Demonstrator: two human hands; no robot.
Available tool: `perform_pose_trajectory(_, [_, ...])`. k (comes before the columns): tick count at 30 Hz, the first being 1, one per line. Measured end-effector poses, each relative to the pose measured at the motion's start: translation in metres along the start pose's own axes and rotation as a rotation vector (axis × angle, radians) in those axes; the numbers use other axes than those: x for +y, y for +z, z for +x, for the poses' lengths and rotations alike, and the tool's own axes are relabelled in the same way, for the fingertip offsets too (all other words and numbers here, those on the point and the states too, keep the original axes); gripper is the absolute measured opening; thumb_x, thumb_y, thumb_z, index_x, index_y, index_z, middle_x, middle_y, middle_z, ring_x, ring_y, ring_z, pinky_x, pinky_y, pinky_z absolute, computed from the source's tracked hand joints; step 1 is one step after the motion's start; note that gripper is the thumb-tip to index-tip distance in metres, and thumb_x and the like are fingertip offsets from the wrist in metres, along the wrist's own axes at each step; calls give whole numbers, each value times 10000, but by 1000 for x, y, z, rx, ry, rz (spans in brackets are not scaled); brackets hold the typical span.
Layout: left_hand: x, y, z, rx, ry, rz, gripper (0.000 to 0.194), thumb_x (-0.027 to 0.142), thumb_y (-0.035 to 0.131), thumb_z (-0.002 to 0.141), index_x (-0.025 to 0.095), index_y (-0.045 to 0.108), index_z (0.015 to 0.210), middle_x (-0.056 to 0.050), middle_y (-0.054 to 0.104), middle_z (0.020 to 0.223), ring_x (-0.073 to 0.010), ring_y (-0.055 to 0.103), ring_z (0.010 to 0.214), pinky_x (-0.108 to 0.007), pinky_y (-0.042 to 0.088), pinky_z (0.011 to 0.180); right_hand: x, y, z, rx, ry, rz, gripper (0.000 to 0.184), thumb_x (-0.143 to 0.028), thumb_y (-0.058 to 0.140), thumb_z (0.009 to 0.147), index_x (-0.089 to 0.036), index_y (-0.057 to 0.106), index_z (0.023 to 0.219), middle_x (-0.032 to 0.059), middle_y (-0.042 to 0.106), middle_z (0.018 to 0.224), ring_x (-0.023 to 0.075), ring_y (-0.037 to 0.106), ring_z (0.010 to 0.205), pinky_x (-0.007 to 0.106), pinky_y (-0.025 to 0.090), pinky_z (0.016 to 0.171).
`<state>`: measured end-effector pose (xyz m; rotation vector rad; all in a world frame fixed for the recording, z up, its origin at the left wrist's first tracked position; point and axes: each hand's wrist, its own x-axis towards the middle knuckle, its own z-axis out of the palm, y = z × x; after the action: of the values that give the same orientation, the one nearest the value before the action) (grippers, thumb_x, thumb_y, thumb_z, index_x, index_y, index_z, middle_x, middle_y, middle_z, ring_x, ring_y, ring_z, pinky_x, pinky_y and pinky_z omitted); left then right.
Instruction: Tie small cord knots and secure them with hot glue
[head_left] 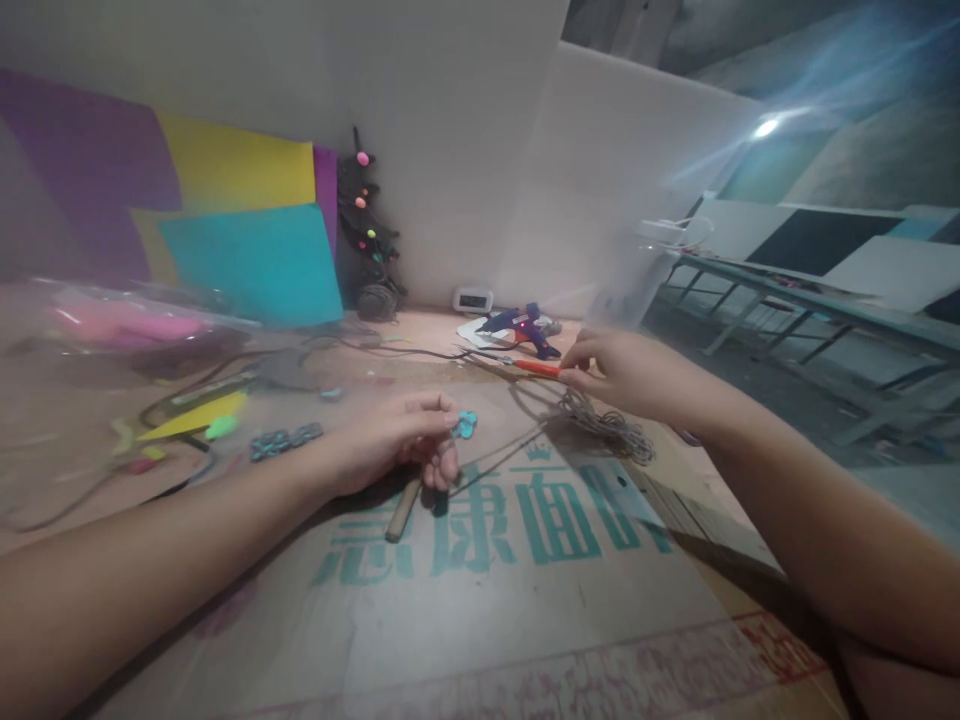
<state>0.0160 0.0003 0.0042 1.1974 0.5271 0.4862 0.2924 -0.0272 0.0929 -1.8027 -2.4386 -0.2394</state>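
Observation:
My left hand (424, 440) is closed, pinching a small teal flower-shaped piece (466, 425) at its fingertips. Just below these fingers a short wooden stick (403, 515) shows; whether the hand touches it I cannot tell. Farther right, my right hand (611, 370) is closed on the end of a slim tool with an orange handle (536, 369). Its thin tip points left, in front of a dark blue glue gun (525, 325). A tangled bundle of grey cord (611, 428) lies below my right hand.
Left of my left hand lie several teal-grey flower pieces (285, 441) and a yellow sheet scrap (199, 415). A plastic bag with pink material (127, 322) sits farther left. A small white clock (473, 299) and a dark decorated branch (371, 235) stand by the wall. Cables cross the table.

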Motion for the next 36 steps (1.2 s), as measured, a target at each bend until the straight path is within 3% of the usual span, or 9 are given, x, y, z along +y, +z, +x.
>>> perform_pose_trajectory(4, [-1,-1,-2,-82,-27,-7,203,348,602,851,163,530,813,7,590,431,-84,498,349,-143,396,379,13,9,9,18,85,18,256,-375,530,869,-212,726,890,59,683,928,174,581,741,262,339,591])
perform_pose_trajectory(10, [-3,-2,-2,-129,-42,-25,178,329,594,856,172,525,808,30,555,417,-71,439,323,-142,376,355,21,45,22,-93,48,37,191,-295,585,833,-176,725,883,80,682,913,186,586,798,256,359,649])
perform_pose_trajectory(13, [-4,-1,-1,-87,-26,-20,185,333,599,850,170,523,806,31,558,445,-70,450,339,-139,363,352,19,48,22,-84,53,103,229,-295,517,879,-192,721,902,63,692,895,178,588,769,256,346,625])
perform_pose_trajectory(16, [-5,3,1,63,23,34,204,350,596,848,169,512,802,10,614,541,-64,472,362,-140,345,353,6,39,17,18,17,209,294,-339,463,923,-188,714,926,58,692,848,178,591,746,270,361,625])
perform_pose_trajectory(20, [-6,6,3,291,154,236,229,364,605,843,161,517,785,17,590,546,-52,464,405,-132,307,385,-35,36,4,63,67,635,313,-438,511,904,-206,673,1038,50,684,871,131,575,580,274,419,556])
perform_pose_trajectory(23, [-6,6,4,383,215,325,245,392,611,833,164,529,790,56,506,500,-51,416,408,-145,287,395,-68,51,-3,-126,141,1096,443,-412,603,853,-228,522,1247,87,668,1056,99,573,496,266,460,462])
perform_pose_trajectory(28, [-5,5,5,470,278,362,263,421,621,816,170,544,804,64,490,545,-62,422,445,-167,313,420,-98,74,-5,-357,149,1506,649,-358,661,823,-240,346,1378,120,621,1185,94,604,505,257,494,424])
perform_pose_trajectory(32, [-5,5,5,513,261,391,270,435,614,811,172,558,826,63,487,547,-76,435,449,-178,304,407,-98,77,-6,-364,184,1581,657,-302,669,821,-188,361,1390,17,666,819,90,574,501,219,479,443])
perform_pose_trajectory(36, [-5,5,3,542,246,450,262,430,606,816,172,565,811,57,494,568,-79,440,470,-179,304,413,-87,77,-5,-257,189,1399,394,-304,663,817,-150,592,1173,-59,540,582,55,466,456,163,367,408])
